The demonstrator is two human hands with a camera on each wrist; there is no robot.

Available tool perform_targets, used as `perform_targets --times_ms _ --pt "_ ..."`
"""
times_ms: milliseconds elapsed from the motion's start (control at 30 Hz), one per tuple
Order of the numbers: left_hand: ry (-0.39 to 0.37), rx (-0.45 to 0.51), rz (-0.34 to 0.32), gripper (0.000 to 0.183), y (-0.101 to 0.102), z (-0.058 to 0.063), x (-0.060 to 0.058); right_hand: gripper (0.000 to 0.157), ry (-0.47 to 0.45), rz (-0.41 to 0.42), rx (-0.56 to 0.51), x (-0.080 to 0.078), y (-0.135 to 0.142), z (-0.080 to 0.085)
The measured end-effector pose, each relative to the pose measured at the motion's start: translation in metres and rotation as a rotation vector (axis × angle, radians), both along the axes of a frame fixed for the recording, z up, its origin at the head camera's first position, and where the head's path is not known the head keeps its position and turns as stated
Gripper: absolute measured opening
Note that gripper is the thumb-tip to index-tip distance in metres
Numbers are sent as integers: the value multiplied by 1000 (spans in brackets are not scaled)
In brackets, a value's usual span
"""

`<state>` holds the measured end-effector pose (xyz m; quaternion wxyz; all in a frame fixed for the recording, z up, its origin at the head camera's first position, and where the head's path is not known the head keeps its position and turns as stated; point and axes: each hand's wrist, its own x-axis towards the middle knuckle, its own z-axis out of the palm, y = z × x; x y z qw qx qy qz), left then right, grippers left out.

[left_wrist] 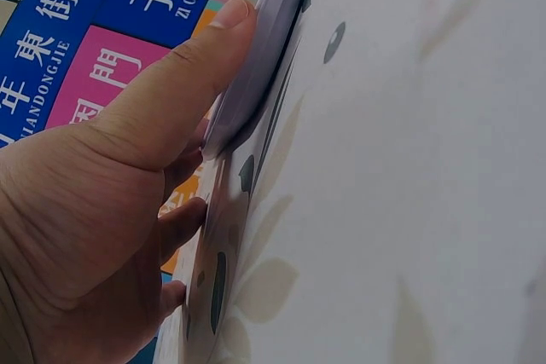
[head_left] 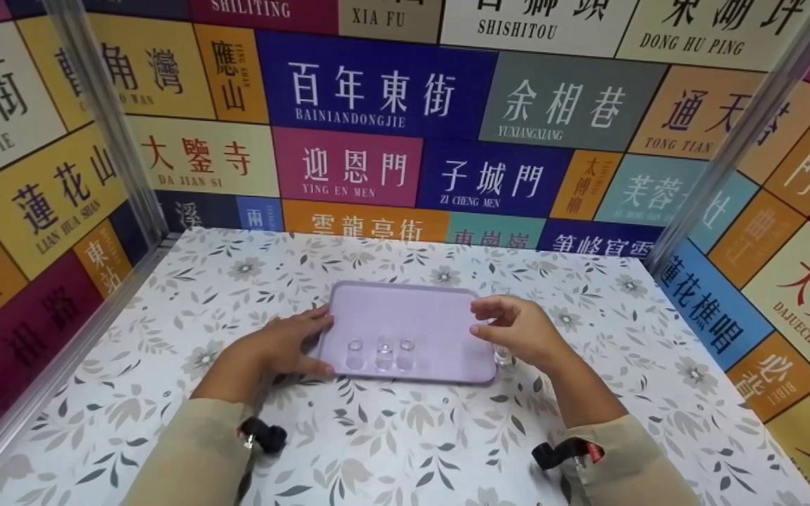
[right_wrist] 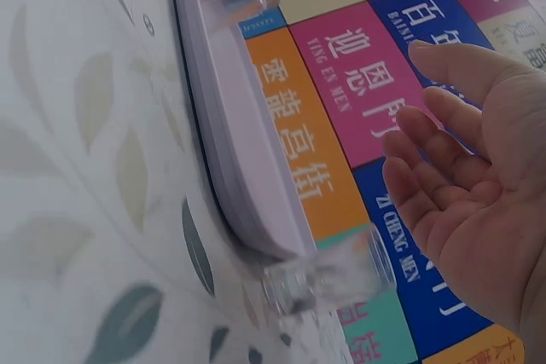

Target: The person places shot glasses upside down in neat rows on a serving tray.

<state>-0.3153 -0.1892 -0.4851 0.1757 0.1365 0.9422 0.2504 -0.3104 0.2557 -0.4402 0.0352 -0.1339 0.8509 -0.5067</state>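
A lilac rectangular tray (head_left: 447,344) lies on the table. Three small clear vessels (head_left: 355,355) stand in a row near its front edge; whether they are glass or plastic I cannot tell. My left hand (head_left: 292,344) spreads along the tray's left end, and its thumb (left_wrist: 192,74) touches the rim in the left wrist view. Over the right end hovers my right hand (head_left: 521,330), fingers loosely bent and nothing between them. Another clear vessel (right_wrist: 328,279) is beside the tray's right corner, apart from that hand and blurred in the right wrist view.
A white cloth with grey leaves and flowers covers the table (head_left: 377,436). Walls of coloured sign panels (head_left: 377,84) rise behind and on both sides, with clear posts (head_left: 721,140) at the corners. Both sleeves (head_left: 187,450) carry black wrist straps.
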Motion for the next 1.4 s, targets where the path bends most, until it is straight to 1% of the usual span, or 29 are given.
perform_targets --times_ms 100,300,433,500,633,767,900,1067,1200,1300,1400 --pt "-1 2 0 115 0 -1 0 50 3 -23 13 1 11 0" --pt "44 -20 -55 113 -1 0 1 52 21 -35 43 2 32 2" --pt "45 -17 -64 113 -1 1 1 50 -5 -29 69 2 46 3" --pt "38 -11 -57 114 -1 2 1 50 -26 -20 83 1 52 3" --pt "27 -11 -40 116 -1 1 1 55 -69 22 115 -1 61 1" --pt "25 -10 -35 116 0 0 0 60 -93 61 177 -4 66 -5" --pt "27 -2 -37 116 -1 0 0 62 -91 68 231 -7 67 -10" --pt "24 0 -29 116 -1 0 1 63 -114 65 236 -9 66 -16" --pt "30 -6 -30 115 -1 -1 0 61 -127 91 217 -10 65 -25" --pt "28 -7 -27 115 -1 -1 0 60 -135 108 222 -12 65 -33" --pt "19 0 -21 116 0 -2 -1 59 -153 92 250 -13 67 -38"
